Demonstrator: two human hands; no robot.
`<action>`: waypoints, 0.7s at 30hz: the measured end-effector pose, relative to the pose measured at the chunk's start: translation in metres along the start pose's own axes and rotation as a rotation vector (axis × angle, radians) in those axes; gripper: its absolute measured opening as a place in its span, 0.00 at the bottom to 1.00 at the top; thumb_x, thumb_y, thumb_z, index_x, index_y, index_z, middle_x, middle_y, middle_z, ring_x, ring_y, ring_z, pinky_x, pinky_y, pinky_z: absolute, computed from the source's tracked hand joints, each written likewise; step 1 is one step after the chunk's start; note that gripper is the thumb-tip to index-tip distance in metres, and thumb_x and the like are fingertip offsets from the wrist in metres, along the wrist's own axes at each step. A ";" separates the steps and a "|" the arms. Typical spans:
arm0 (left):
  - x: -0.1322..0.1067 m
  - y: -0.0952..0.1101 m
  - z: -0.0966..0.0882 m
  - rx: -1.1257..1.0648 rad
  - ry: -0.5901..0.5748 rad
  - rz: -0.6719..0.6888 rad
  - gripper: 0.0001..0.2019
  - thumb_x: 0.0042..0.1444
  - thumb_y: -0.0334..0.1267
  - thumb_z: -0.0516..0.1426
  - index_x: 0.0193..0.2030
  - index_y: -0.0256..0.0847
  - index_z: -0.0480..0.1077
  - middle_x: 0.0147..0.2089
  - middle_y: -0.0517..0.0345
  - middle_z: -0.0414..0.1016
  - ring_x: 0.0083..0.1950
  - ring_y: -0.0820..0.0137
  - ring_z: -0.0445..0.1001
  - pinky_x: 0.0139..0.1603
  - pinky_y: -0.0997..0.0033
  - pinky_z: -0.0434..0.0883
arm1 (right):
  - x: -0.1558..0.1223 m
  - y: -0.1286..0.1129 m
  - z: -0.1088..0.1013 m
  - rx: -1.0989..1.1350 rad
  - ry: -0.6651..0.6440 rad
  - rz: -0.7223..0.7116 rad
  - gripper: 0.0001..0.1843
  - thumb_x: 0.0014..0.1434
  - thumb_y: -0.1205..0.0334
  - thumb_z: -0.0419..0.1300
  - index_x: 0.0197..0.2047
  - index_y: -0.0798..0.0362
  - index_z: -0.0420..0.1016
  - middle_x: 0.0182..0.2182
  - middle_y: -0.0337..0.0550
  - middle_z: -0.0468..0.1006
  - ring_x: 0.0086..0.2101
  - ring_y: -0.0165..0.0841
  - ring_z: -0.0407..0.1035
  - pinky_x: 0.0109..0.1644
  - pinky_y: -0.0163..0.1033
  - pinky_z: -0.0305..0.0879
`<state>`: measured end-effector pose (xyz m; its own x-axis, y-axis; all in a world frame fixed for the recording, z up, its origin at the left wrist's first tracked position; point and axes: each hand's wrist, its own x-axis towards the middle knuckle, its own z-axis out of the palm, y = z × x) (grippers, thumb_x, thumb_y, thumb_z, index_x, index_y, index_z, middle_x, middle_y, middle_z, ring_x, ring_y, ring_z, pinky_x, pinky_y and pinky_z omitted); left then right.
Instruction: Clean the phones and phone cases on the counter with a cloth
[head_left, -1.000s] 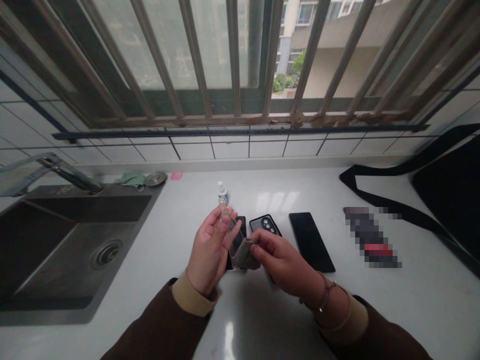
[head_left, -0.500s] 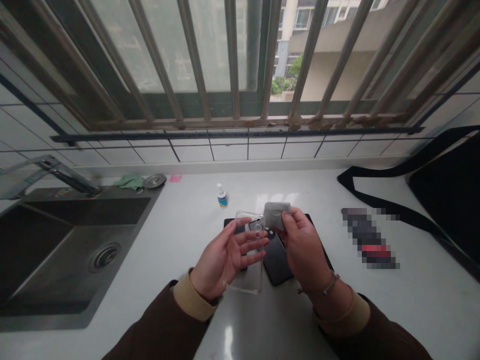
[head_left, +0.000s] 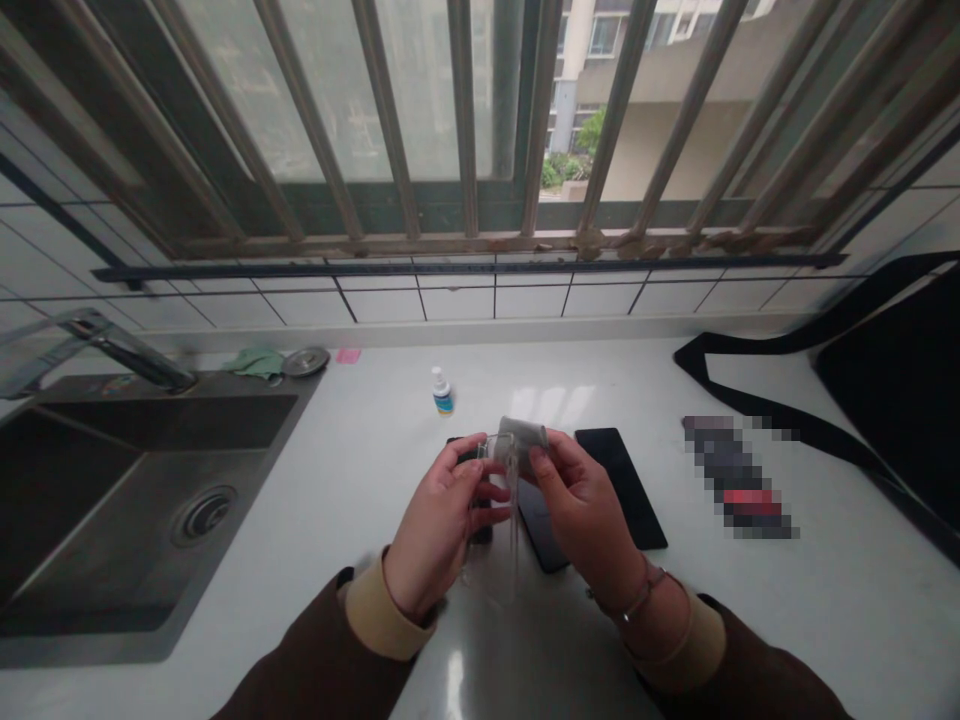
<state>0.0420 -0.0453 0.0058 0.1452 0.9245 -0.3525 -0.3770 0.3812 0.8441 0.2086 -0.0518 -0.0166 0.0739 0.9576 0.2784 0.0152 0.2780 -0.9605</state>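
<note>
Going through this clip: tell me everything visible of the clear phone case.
The clear phone case is transparent, glossy-looking plastic, seen nearly edge-on and held upright. The left hand grips it, and a folded grey cloth in the right hand touches its upper end. Its lower part shows only faintly, and no cutout details can be made out.

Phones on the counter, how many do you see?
3, and more may be hidden. The black phone lies right of the right hand; the middle phone lies partly beneath that hand; the left phone lies partly beneath the left hand.
</note>
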 end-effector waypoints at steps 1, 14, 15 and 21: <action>0.000 -0.001 0.000 0.033 -0.009 -0.001 0.20 0.67 0.37 0.64 0.64 0.39 0.72 0.45 0.50 0.82 0.34 0.70 0.80 0.35 0.68 0.81 | -0.001 -0.002 0.000 -0.059 -0.007 -0.045 0.12 0.77 0.53 0.59 0.54 0.47 0.82 0.44 0.44 0.87 0.43 0.37 0.83 0.49 0.43 0.83; 0.006 -0.007 -0.009 0.120 -0.147 -0.093 0.19 0.60 0.49 0.72 0.50 0.37 0.81 0.47 0.50 0.78 0.35 0.72 0.75 0.28 0.76 0.74 | -0.002 0.000 -0.001 -0.428 -0.083 -0.268 0.16 0.77 0.64 0.55 0.61 0.46 0.81 0.49 0.47 0.87 0.48 0.38 0.82 0.55 0.46 0.80; 0.006 -0.007 -0.011 0.055 -0.168 -0.131 0.18 0.60 0.48 0.72 0.49 0.37 0.81 0.48 0.50 0.78 0.37 0.72 0.76 0.30 0.75 0.75 | -0.002 0.001 -0.001 -0.447 -0.088 -0.270 0.16 0.77 0.64 0.55 0.60 0.47 0.81 0.48 0.47 0.87 0.48 0.39 0.82 0.55 0.47 0.80; 0.008 0.006 -0.019 -0.356 -0.354 -0.373 0.29 0.74 0.58 0.55 0.57 0.29 0.79 0.51 0.41 0.81 0.44 0.62 0.81 0.44 0.62 0.83 | 0.000 0.005 -0.001 -0.540 -0.098 -0.207 0.14 0.77 0.63 0.54 0.56 0.50 0.81 0.47 0.50 0.87 0.47 0.42 0.82 0.52 0.49 0.79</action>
<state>0.0230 -0.0361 0.0005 0.5972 0.7005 -0.3907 -0.5152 0.7084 0.4825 0.2100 -0.0505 -0.0217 -0.0769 0.8970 0.4352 0.5274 0.4070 -0.7458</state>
